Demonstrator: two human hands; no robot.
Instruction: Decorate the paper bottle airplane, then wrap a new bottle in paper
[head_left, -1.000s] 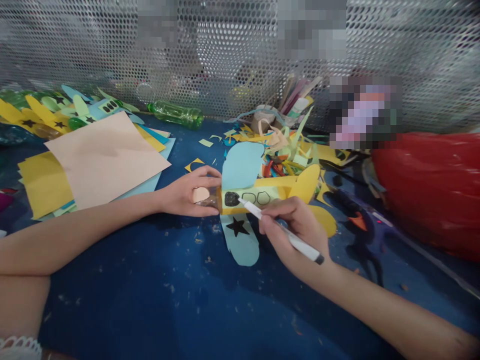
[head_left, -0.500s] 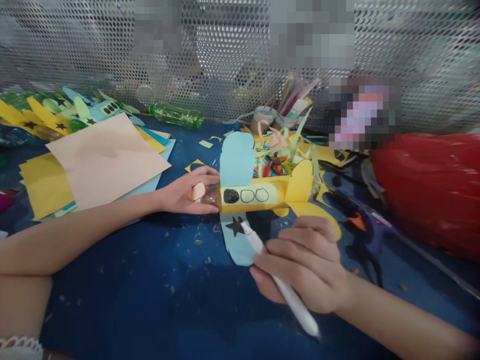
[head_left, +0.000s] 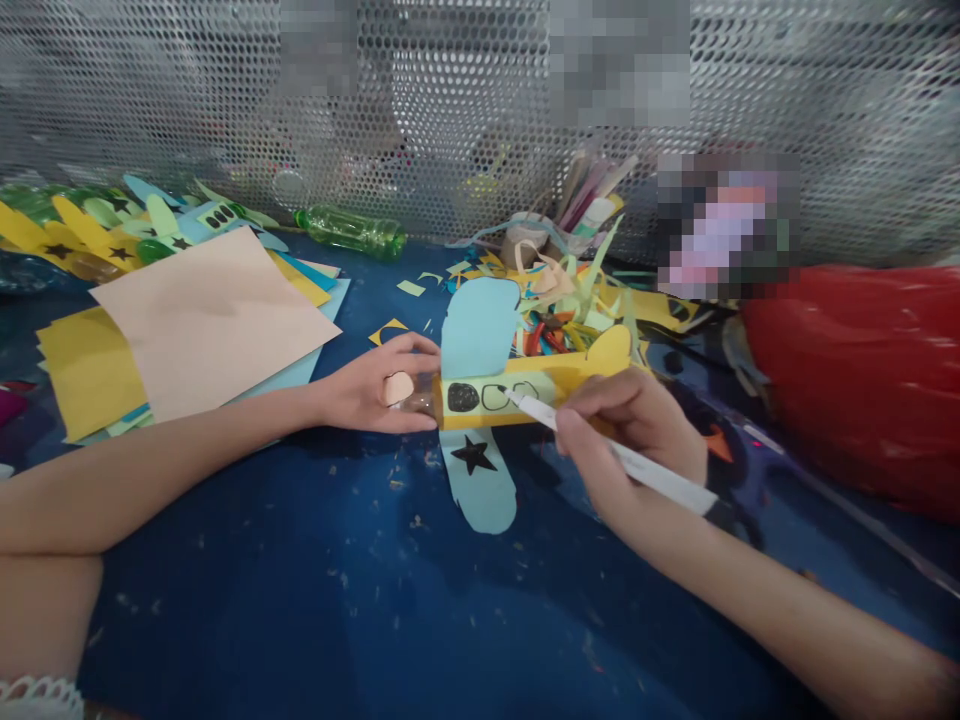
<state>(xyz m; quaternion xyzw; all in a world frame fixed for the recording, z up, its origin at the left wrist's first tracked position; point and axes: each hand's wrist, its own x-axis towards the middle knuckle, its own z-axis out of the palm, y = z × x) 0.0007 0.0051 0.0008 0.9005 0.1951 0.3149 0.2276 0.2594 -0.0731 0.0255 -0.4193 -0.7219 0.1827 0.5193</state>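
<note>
A paper aeroplane (head_left: 525, 385) built on a plastic bottle lies on the blue table (head_left: 300, 580). It has a yellow body, light blue wings, a black star on the near wing and three drawn window ovals, one filled black. My left hand (head_left: 382, 385) is closed round the bottle's nose end. My right hand (head_left: 630, 440) grips a white marker (head_left: 600, 448) whose tip touches the middle oval on the body.
Sheets of peach, yellow and blue paper (head_left: 202, 320) lie at the left, with finished paper planes (head_left: 112, 230) behind them. A green bottle (head_left: 352, 230) and a heap of paper scraps (head_left: 562, 290) sit by the perforated metal wall. A red bag (head_left: 855, 370) fills the right.
My right hand, which had dropped back toward me with the marker, has come forward again and set the tip on the middle oval. My left hand has stayed on the bottle.
</note>
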